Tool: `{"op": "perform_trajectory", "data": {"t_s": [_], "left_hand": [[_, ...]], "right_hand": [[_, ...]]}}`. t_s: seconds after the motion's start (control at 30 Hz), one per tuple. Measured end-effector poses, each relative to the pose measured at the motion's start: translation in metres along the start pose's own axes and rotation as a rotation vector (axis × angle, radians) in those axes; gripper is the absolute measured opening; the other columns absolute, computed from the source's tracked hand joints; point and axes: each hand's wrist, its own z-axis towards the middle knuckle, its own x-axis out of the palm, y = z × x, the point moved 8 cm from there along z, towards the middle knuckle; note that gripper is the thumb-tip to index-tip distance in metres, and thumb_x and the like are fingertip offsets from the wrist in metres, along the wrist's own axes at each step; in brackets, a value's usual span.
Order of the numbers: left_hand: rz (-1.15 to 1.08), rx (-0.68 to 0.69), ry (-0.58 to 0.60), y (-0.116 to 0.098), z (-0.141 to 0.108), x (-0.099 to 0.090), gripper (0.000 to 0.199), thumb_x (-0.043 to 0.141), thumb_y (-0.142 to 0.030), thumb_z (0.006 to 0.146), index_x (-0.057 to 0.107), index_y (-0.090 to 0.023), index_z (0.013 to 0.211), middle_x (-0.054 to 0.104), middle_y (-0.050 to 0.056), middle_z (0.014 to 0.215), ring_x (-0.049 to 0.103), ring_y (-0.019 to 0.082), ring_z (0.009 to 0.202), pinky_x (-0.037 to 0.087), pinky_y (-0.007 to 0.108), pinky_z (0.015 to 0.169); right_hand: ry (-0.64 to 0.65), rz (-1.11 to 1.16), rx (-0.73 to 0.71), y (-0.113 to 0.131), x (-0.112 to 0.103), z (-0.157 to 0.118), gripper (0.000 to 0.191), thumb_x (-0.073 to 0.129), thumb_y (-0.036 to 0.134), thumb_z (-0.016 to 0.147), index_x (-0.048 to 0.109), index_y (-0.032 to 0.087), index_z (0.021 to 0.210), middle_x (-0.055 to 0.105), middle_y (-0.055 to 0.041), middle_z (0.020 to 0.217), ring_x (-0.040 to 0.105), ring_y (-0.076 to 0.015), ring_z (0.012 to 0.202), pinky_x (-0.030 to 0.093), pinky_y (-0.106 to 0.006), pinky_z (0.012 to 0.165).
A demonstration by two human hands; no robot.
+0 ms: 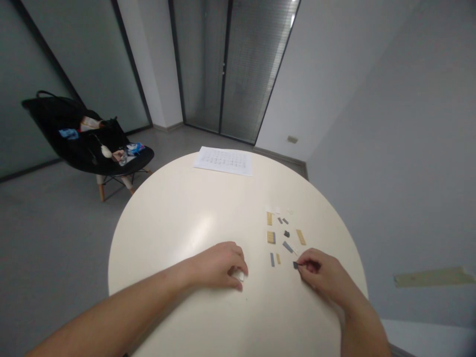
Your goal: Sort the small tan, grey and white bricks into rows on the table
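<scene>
My left hand [219, 265] rests on the table with thumb and fingers curled round a small white toy brick [241, 276], partly hidden by the fingers. Over on the right, my right hand [323, 272] pinches a small dark grey toy brick [295, 265] between thumb and fingertips, at the tabletop. Close beyond that hand lie a long grey piece [287, 247] and a tan plate [301, 237]. Between the two hands, a narrow grey piece [272, 260] lies beside a small tan strip [278, 259].
Farther back are a tan-and-grey piece [271, 237], another tan plate [269, 218], a black piece [286, 233] and several small grey and white bits. A printed sheet [223, 161] lies at the round table's [159, 208] far edge. A black chair [63, 114] holding bags stands left.
</scene>
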Motion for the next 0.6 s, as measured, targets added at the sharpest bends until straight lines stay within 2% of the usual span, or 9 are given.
{"op": "perform_trajectory", "data": {"t_s": [0.17,0.33,0.47,0.6], "left_hand": [[-0.001,0.018,-0.013,-0.001,0.001,0.000,0.016,0.077,-0.027,0.075,0.074,-0.019,0.088,0.064,0.004,0.076,0.057,0.017,0.076,0.043,0.025,0.070],[-0.043,0.020,-0.039,-0.001,0.002,-0.003,0.011,0.072,-0.027,0.079,0.074,-0.020,0.087,0.063,0.002,0.069,0.056,0.016,0.072,0.042,0.026,0.072],[-0.104,-0.099,-0.062,0.005,0.000,-0.005,0.017,0.069,-0.027,0.078,0.072,-0.019,0.093,0.066,0.002,0.077,0.056,0.014,0.070,0.041,0.024,0.066],[-0.161,-0.201,-0.141,0.012,-0.003,-0.009,0.026,0.071,-0.024,0.072,0.066,-0.019,0.097,0.064,0.001,0.083,0.052,0.012,0.067,0.040,0.022,0.062]], "right_hand": [[0.024,0.005,-0.016,-0.001,0.003,0.000,0.013,0.058,0.027,0.072,0.069,0.020,0.073,0.063,-0.0013,0.067,0.054,-0.0146,0.057,0.044,-0.028,0.055],[0.031,0.030,-0.033,0.002,0.003,0.001,0.013,0.060,0.028,0.073,0.070,0.020,0.074,0.062,-0.0010,0.065,0.054,-0.0148,0.056,0.043,-0.028,0.054],[0.038,0.034,-0.025,0.002,0.004,-0.001,0.014,0.060,0.030,0.074,0.070,0.020,0.075,0.063,-0.0012,0.067,0.055,-0.0150,0.058,0.044,-0.027,0.054],[0.017,0.032,0.011,-0.004,0.001,-0.001,0.019,0.059,0.036,0.078,0.070,0.020,0.076,0.067,-0.0026,0.068,0.059,-0.0167,0.061,0.046,-0.029,0.057]]}}
